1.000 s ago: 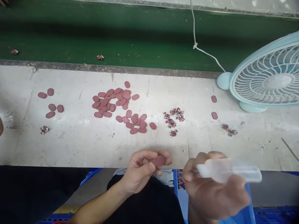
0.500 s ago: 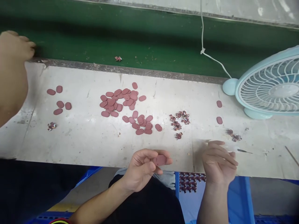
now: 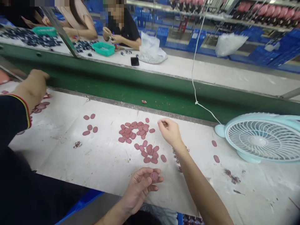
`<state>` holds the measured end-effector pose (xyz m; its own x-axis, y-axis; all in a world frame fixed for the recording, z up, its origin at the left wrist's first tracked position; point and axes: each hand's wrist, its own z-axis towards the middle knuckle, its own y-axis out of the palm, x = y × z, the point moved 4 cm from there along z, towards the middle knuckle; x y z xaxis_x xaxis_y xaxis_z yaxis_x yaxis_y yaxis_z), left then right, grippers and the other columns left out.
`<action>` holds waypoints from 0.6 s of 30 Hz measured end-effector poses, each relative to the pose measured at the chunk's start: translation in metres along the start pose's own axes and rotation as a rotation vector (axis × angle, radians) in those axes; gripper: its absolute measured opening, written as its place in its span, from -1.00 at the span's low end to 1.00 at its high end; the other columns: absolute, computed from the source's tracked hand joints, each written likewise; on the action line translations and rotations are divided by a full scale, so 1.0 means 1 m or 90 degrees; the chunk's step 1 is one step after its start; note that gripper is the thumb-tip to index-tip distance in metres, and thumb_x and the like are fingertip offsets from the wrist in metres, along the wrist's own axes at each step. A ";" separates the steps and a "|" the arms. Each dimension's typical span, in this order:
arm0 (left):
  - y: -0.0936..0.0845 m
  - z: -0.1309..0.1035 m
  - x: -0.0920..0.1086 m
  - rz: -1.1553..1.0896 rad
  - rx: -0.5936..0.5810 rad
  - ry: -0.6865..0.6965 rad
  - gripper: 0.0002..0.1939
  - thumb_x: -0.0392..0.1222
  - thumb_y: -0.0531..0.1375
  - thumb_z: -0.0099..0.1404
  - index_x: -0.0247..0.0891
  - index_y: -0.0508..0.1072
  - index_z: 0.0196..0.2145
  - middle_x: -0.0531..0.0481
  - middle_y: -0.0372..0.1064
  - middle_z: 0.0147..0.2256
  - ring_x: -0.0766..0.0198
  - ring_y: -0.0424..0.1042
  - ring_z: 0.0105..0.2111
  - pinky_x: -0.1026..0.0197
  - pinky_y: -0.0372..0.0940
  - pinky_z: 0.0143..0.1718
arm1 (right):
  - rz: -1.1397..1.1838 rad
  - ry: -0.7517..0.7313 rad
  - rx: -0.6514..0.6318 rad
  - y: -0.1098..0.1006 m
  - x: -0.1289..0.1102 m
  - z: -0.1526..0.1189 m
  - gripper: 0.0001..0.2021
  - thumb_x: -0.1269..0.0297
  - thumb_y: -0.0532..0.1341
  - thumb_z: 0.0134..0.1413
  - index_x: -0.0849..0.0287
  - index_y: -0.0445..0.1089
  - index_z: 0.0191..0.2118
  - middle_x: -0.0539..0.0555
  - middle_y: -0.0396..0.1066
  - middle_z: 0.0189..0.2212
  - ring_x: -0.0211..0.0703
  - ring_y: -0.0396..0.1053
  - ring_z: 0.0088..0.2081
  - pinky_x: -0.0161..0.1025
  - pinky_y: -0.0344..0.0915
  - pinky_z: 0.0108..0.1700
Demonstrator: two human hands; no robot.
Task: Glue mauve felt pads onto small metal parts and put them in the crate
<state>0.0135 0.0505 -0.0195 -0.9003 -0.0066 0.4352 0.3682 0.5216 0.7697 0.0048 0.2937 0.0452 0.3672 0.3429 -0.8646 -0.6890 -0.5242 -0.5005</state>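
Observation:
My left hand [image 3: 140, 187] is closed, pinching a dull red oval disc [image 3: 154, 177] between thumb and fingers near the table's front edge. Small dark dots show on its face. Farther up and to the right, my right hand [image 3: 170, 131] hovers with curled fingers; whatever they may hold is hidden. Beside it lies a loose pile of similar ovals [image 3: 134, 129], and a second cluster [image 3: 149, 152] sits closer to me. Under my right forearm, small dark red-brown pieces [image 3: 175, 154] are partly covered.
A pale blue fan [image 3: 257, 139] stands at the right, its white cord running upward. A green belt [image 3: 112, 84] crosses behind the white table [image 3: 105, 162]. At left, a neighbour's arm [image 3: 35, 87] reaches over the table. People sit opposite near teal trays [image 3: 103, 49].
My right hand has moved from the right front of the table up and left towards the oval pile. The view has tilted up, bringing people opposite into sight. My left hand keeps its disc.

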 end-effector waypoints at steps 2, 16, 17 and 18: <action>0.000 -0.004 0.004 0.009 0.027 0.014 -0.79 -0.22 0.46 0.15 -0.17 0.64 -0.22 -0.16 0.62 -0.06 0.05 0.64 -0.18 0.29 0.45 -0.36 | -0.083 -0.030 -0.005 0.020 -0.012 0.056 -0.84 0.23 0.25 0.29 0.21 0.49 -0.21 0.09 0.52 -0.21 -0.08 0.47 -0.12 -0.04 0.39 0.03; -0.011 -0.011 0.003 0.002 0.131 0.061 -0.71 -0.17 0.55 -0.02 -0.19 0.69 -0.29 -0.25 0.64 -0.11 0.10 0.65 -0.30 0.41 0.32 -0.54 | -0.091 0.011 -0.015 0.035 -0.040 0.101 -0.74 0.20 0.27 0.31 0.22 0.43 0.02 0.16 0.44 0.04 0.00 0.44 0.03 0.08 0.42 0.08; -0.009 -0.010 0.005 0.006 0.126 0.065 -0.73 -0.17 0.54 0.01 -0.19 0.69 -0.28 -0.26 0.63 -0.09 0.09 0.65 -0.27 0.41 0.33 -0.52 | -0.057 0.016 -0.021 0.030 -0.039 0.084 -0.76 0.22 0.26 0.31 0.23 0.45 -0.01 0.15 0.47 -0.01 -0.02 0.46 0.00 0.05 0.43 0.07; -0.008 -0.009 0.007 0.010 0.121 0.065 -0.74 -0.18 0.52 0.04 -0.20 0.69 -0.28 -0.27 0.63 -0.07 0.09 0.65 -0.25 0.41 0.34 -0.49 | -0.019 0.020 -0.031 0.024 -0.038 0.062 -0.79 0.22 0.25 0.30 0.23 0.46 -0.05 0.13 0.51 -0.08 -0.05 0.49 -0.05 0.01 0.45 0.03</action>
<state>0.0066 0.0384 -0.0180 -0.8632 -0.0793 0.4987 0.3222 0.6738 0.6649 -0.0646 0.3167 0.0687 0.4069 0.3347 -0.8500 -0.6464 -0.5519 -0.5268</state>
